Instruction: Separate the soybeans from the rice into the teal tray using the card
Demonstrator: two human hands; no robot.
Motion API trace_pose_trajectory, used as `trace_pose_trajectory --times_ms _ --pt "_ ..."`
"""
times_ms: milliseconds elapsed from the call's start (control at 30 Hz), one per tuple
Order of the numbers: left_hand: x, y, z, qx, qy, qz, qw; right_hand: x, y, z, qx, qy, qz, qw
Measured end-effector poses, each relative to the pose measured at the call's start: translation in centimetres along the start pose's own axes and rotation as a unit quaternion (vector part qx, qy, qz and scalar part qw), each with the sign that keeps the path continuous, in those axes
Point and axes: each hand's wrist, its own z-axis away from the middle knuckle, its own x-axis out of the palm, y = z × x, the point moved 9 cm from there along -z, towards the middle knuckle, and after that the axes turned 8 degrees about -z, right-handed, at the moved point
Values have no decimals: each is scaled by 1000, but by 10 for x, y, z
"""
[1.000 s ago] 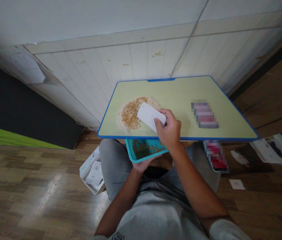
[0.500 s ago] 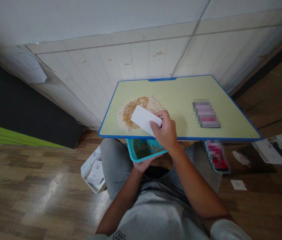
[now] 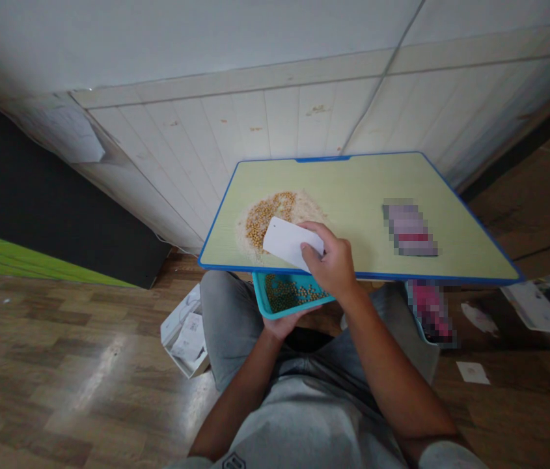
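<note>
So the flat white rectangular card (image 3: 290, 242) has been pulled a touch nearer the front edge of the pale-green, blue-rimmed desk (image 3: 357, 185) compared with half a second ago, clamped between right hand (image 3: 330, 257) thumb and fingers. The yellow beans and pale powder pile (image 3: 267, 215) by the left edge is partly blocked by it. Below the front edge, a turquoise bean-filled tray (image 3: 282, 314) is gripped from underneath by the left hand (image 3: 284, 322), fingers mostly hidden. Toward the right edge, a pixelated flat rectangle (image 3: 410, 229) can be seen.
</note>
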Motion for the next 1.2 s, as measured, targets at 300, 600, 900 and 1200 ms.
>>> trace_pose_trajectory --times_ms 300,600,900,1200 --pt "0 1 2 14 15 -7 1000 14 5 -3 -13 -16 26 999" --pt "7 0 3 6 -19 -17 1000 -1 28 -17 7 47 86 995" --pt "-2 -4 2 -9 -18 1 1000 -19 40 -25 5 74 113 991" --pt "-3 -2 2 -2 -19 1 1000 -25 40 -29 7 72 100 992"
